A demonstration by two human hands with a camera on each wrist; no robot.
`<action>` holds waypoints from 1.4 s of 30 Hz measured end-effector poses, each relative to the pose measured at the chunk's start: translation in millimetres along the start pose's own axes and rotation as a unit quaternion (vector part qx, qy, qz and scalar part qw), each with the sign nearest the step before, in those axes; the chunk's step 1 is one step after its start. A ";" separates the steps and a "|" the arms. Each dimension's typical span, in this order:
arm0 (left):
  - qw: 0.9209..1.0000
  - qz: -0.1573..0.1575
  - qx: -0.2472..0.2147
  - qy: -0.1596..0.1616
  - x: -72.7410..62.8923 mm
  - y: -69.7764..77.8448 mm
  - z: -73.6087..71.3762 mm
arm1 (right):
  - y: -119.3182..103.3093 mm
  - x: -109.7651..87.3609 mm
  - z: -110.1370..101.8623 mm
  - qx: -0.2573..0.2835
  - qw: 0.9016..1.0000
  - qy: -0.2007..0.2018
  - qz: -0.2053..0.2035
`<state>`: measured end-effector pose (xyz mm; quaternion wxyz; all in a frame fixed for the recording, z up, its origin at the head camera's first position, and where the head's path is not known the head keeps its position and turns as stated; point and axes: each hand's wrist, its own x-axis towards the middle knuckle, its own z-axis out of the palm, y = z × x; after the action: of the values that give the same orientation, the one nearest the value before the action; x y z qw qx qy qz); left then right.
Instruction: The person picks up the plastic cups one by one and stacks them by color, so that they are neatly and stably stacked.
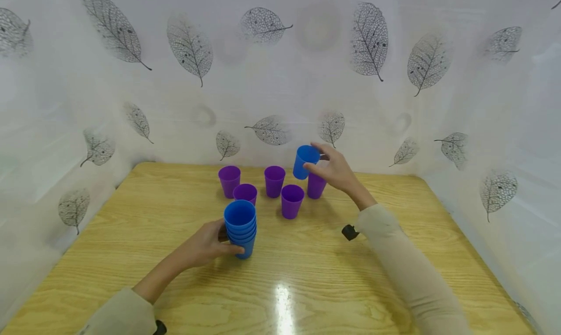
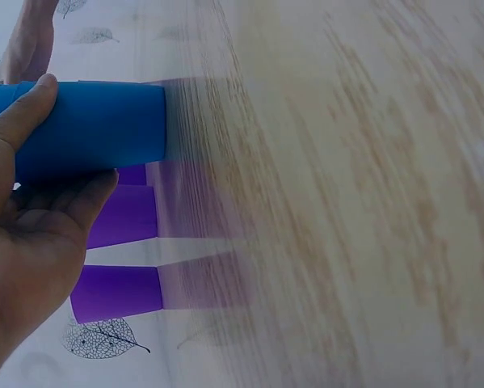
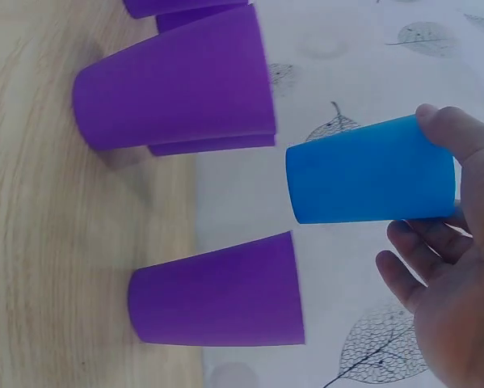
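Five purple cups (image 1: 291,203) stand beyond the stack (image 1: 241,233) left grip (image 1: 207,245) clasps; right grip (image 1: 336,171) holds a blue cup (image 1: 301,165).

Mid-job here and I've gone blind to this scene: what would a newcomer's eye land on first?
Probably the single smooth bright-blue tapered cup, raised off the wood-grain table in the right grip, toward the far edge. Next, the stack of nested blue cups in the left grip, nearer the person; beyond it, five smooth purple tapered cups stand upright.

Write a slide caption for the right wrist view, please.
The right hand holds a blue cup above a wooden table, near purple cups.
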<state>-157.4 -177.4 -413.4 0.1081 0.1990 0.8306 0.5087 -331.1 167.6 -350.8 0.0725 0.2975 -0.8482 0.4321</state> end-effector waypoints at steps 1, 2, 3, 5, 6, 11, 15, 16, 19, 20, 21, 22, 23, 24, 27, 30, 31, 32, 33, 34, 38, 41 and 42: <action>1.000 0.001 -0.002 -0.001 -0.1 0.0 0.0 | -2.6 -1.0 -2.3 0.010 1.000 0.003 -0.001; 1.000 0.001 -0.004 -0.001 -0.1 0.0 -0.1 | -4.8 -1.9 -4.4 0.017 1.000 0.005 -0.002; 1.000 0.001 -0.004 -0.002 -0.1 -0.1 -0.2 | -6.9 -3.1 -6.5 0.024 1.000 0.006 -0.005; 1.000 0.000 -0.005 -0.003 -0.1 -0.1 -0.4 | -9.9 -5.9 -10.2 0.031 0.999 0.007 -0.011; 1.000 0.000 -0.005 -0.003 0.1 -0.2 -0.5 | -11.3 -7.4 -12.1 0.031 0.999 0.007 -0.015; 1.000 0.002 -0.003 -0.006 1.3 -1.6 -0.7 | -17.1 -15.9 -20.7 0.023 0.999 0.017 -0.038; 1.000 0.005 -0.004 -0.007 1.8 -2.1 -0.6 | -25.0 -24.3 -26.9 0.018 0.998 0.024 -0.051; 1.000 0.005 -0.004 -0.008 1.9 -2.0 -0.6 | -27.4 -26.6 -28.2 0.018 0.998 0.025 -0.055; 1.000 0.005 -0.005 -0.008 2.2 -2.0 -0.7 | -32.0 -33.6 -32.3 0.018 0.997 0.029 -0.067; 1.000 0.005 -0.005 -0.008 2.3 -2.1 -0.8 | -32.6 -36.0 -33.4 0.020 0.997 0.030 -0.069; 1.000 0.006 -0.005 -0.008 2.5 -2.2 -0.9 | -33.6 -38.6 -34.6 0.023 0.997 0.031 -0.072; 1.000 0.007 -0.006 -0.008 2.5 -2.3 -1.0 | -34.1 -41.1 -35.6 0.026 0.997 0.031 -0.073; 1.000 0.007 -0.006 -0.008 2.6 -2.4 -1.1 | -34.4 -43.6 -36.4 0.030 0.996 0.031 -0.073; 1.000 0.007 -0.008 -0.009 2.6 -2.6 -1.4 | -35.0 -46.2 -37.2 0.034 0.996 0.031 -0.071; 1.000 0.009 -0.010 -0.011 2.6 -3.0 -1.7 | -38.1 -53.9 -38.2 0.050 0.996 0.029 -0.065; 1.000 0.008 -0.011 -0.012 2.3 -3.5 -2.0 | -41.0 -61.5 -38.4 0.055 0.996 0.027 -0.062; 1.000 0.008 -0.011 -0.012 2.1 -3.6 -2.1 | -41.8 -63.6 -38.5 0.055 0.996 0.025 -0.062; 1.000 0.008 -0.011 -0.011 1.9 -3.6 -2.2 | -42.8 -65.9 -38.7 0.054 0.996 0.023 -0.061; 1.000 0.008 -0.011 -0.010 1.6 -3.5 -2.2 | -43.6 -68.1 -39.1 0.054 0.997 0.021 -0.060; 1.000 0.007 -0.011 -0.009 1.4 -3.4 -2.2 | -44.5 -70.2 -39.7 0.054 0.997 0.019 -0.059; 1.000 0.008 -0.011 -0.005 0.7 -2.7 -2.0 | -47.0 -78.1 -43.0 0.057 0.997 0.011 -0.048; 1.000 0.009 -0.010 -0.005 0.5 -2.4 -1.9 | -48.3 -83.9 -44.9 0.058 0.997 0.004 -0.040; 1.000 0.009 -0.010 -0.005 0.6 -2.5 -1.9 | -49.0 -85.7 -45.0 0.057 0.998 0.000 -0.040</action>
<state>-159.2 -179.7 -414.8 0.1097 0.2083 0.8232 0.5167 -239.8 218.4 -321.8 0.0726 0.3347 -0.8097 0.4765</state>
